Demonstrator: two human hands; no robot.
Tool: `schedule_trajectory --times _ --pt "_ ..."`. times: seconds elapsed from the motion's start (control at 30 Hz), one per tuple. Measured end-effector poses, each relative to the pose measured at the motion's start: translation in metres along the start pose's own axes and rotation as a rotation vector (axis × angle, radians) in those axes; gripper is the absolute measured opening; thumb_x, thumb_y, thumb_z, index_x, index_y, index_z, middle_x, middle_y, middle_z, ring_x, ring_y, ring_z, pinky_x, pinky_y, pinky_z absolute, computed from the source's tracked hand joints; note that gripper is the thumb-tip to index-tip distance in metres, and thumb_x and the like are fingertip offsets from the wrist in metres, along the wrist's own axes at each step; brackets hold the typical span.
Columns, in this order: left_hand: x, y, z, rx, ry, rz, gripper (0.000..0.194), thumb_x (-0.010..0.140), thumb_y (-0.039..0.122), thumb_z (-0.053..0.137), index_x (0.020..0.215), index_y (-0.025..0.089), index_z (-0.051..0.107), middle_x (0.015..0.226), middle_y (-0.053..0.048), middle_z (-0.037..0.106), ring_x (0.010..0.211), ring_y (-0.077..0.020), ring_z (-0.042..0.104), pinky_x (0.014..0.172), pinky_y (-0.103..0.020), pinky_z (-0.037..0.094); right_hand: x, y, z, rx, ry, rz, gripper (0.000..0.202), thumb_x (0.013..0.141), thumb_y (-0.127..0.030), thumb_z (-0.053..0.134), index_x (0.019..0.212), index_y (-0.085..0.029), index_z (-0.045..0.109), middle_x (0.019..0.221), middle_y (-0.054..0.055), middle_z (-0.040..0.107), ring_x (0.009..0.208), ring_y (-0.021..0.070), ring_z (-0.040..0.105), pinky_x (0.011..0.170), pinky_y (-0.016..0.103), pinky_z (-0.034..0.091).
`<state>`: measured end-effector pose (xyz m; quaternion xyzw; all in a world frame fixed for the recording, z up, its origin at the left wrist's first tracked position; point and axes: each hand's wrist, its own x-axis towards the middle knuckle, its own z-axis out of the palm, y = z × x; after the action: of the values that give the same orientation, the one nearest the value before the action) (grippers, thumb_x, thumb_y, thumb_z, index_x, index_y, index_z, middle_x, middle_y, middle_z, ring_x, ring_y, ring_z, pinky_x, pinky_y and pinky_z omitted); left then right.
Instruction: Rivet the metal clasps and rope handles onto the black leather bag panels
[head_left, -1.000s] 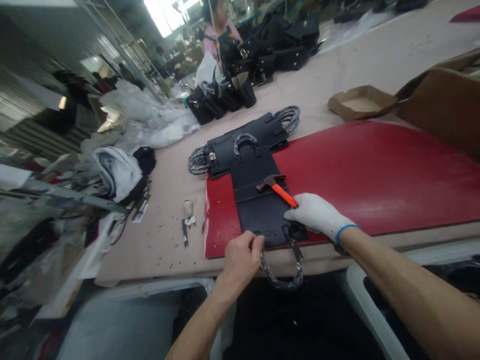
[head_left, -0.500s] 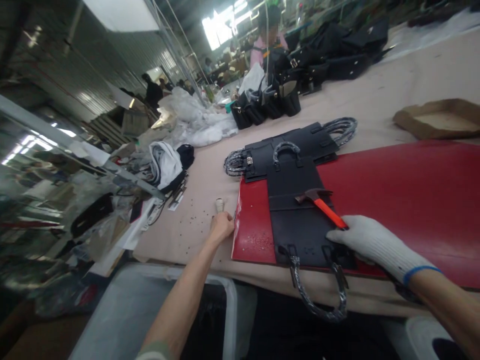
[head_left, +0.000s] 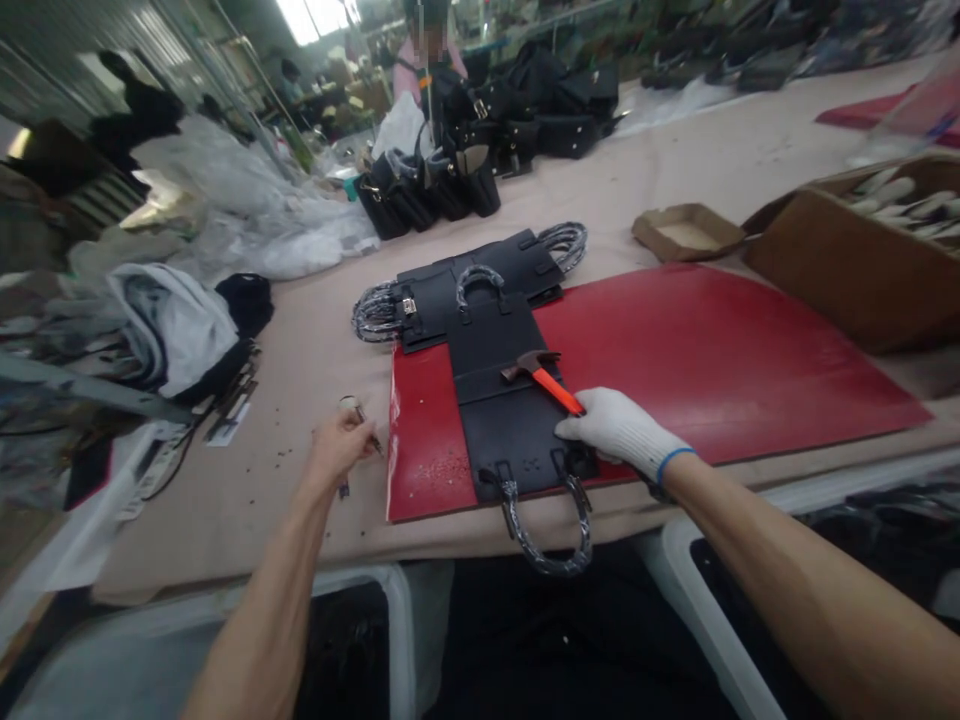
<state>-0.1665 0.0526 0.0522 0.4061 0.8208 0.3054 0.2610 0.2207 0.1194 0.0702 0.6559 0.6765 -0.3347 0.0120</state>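
My gloved right hand [head_left: 611,425] is closed around the orange handle of a claw hammer [head_left: 551,383]. The hammer's head lies over a black leather bag panel [head_left: 491,350], and the hand rests at the panel's right edge. Plastic wrap covers the panel's handle [head_left: 551,565], which hangs over the table's front edge. Left of the red board [head_left: 427,400], my bare left hand [head_left: 341,445] pinches a slim metal rod-like tool [head_left: 377,441]. A small pale object [head_left: 349,402] shows just behind those fingers; its kind is unclear.
More black bag panels [head_left: 480,262] with wrapped handles lie behind. Small dark bits dot the pale tablecloth [head_left: 300,400]. Finished-looking black bags [head_left: 427,190] stand farther back, near a person in pink. At right are a shallow cardboard tray [head_left: 686,230] and a cardboard box [head_left: 840,250].
My view has swung to the right, bringing the cardboard box in. A slim tool now shows in my left hand, raised slightly off the cloth. My right hand still holds the hammer over the panel.
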Motion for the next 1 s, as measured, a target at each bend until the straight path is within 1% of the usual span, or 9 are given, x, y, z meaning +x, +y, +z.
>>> schedule_trajectory --times 0.07,0.1,0.17,0.23,0.3,0.33,0.4,0.53,1.0 --pt "-0.025 0.013 0.012 -0.371 -0.097 -0.002 0.031 0.069 0.036 0.075 0.090 0.019 0.060 0.072 -0.001 0.073 0.060 -0.0174 0.071 0.058 -0.027 0.058 0.000 0.000 0.001 -0.001 0.002 0.006 0.023 0.080 -0.042 0.073 0.085 -0.020 0.067 0.063 0.003 0.066 0.051 0.0157 0.060 0.051 0.027 0.037" --pt "-0.039 0.022 0.022 -0.552 -0.161 -0.003 0.040 0.066 0.037 0.079 0.096 0.018 0.060 0.078 -0.002 0.075 0.064 -0.0177 0.073 0.060 -0.027 0.059 0.000 0.000 0.001 -0.007 0.003 0.006 0.023 0.080 -0.042 0.072 0.085 -0.020 0.067 0.064 0.003 0.066 0.051 0.0158 0.061 0.051 0.027 0.037" --pt "-0.067 0.040 0.052 -0.767 -0.255 0.013 0.045 0.065 0.038 0.084 0.097 0.018 0.060 0.082 -0.003 0.077 0.071 -0.0194 0.077 0.062 -0.027 0.061 0.001 0.000 0.002 -0.028 0.004 0.003 0.024 0.081 -0.042 0.072 0.086 -0.020 0.067 0.064 0.003 0.066 0.052 0.0161 0.061 0.052 0.027 0.037" --pt "-0.091 0.057 0.086 -0.839 -0.323 0.049 0.040 0.070 0.038 0.083 0.095 0.018 0.059 0.082 -0.004 0.077 0.072 -0.0189 0.077 0.064 -0.026 0.061 0.003 0.001 0.002 -0.056 0.006 -0.004 0.024 0.081 -0.043 0.071 0.086 -0.020 0.067 0.065 0.004 0.066 0.054 0.0166 0.061 0.053 0.027 0.037" --pt "-0.108 0.069 0.114 -0.818 -0.362 0.115 0.031 0.078 0.037 0.077 0.095 0.018 0.060 0.084 -0.005 0.078 0.075 -0.0173 0.077 0.066 -0.024 0.061 0.005 0.002 0.003 -0.081 0.011 -0.013 0.026 0.080 -0.045 0.071 0.086 -0.020 0.068 0.065 0.004 0.066 0.056 0.0171 0.061 0.053 0.027 0.036" --pt "-0.113 0.072 0.125 -0.785 -0.366 0.156 0.026 0.082 0.035 0.074 0.094 0.017 0.060 0.085 -0.005 0.078 0.076 -0.0166 0.077 0.068 -0.024 0.061 0.005 0.003 0.004 -0.091 0.014 -0.017 0.026 0.080 -0.046 0.070 0.086 -0.020 0.068 0.066 0.004 0.066 0.057 0.0172 0.061 0.053 0.028 0.036" --pt "-0.119 0.072 0.138 -0.703 -0.356 0.238 0.016 0.088 0.032 0.067 0.092 0.017 0.061 0.086 -0.006 0.078 0.079 -0.0159 0.077 0.072 -0.025 0.061 0.007 0.004 0.004 -0.106 0.020 -0.025 0.027 0.079 -0.047 0.069 0.084 -0.020 0.068 0.067 0.004 0.066 0.058 0.0173 0.061 0.053 0.028 0.035" --pt "-0.120 0.066 0.143 -0.602 -0.333 0.323 0.010 0.094 0.028 0.059 0.093 0.019 0.060 0.088 -0.006 0.079 0.081 -0.0162 0.077 0.075 -0.028 0.063 0.009 0.005 0.005 -0.122 0.033 -0.028 0.029 0.077 -0.049 0.070 0.082 -0.020 0.067 0.070 0.004 0.067 0.062 0.0178 0.061 0.054 0.029 0.032" --pt "-0.122 0.062 0.146 -0.531 -0.313 0.349 0.010 0.097 0.028 0.057 0.095 0.019 0.060 0.088 -0.005 0.079 0.083 -0.0165 0.077 0.076 -0.028 0.064 0.014 0.010 0.007 -0.141 0.041 -0.051 0.034 0.076 -0.053 0.070 0.087 -0.021 0.071 0.084 0.010 0.072 0.077 0.0238 0.067 0.058 0.030 0.036"
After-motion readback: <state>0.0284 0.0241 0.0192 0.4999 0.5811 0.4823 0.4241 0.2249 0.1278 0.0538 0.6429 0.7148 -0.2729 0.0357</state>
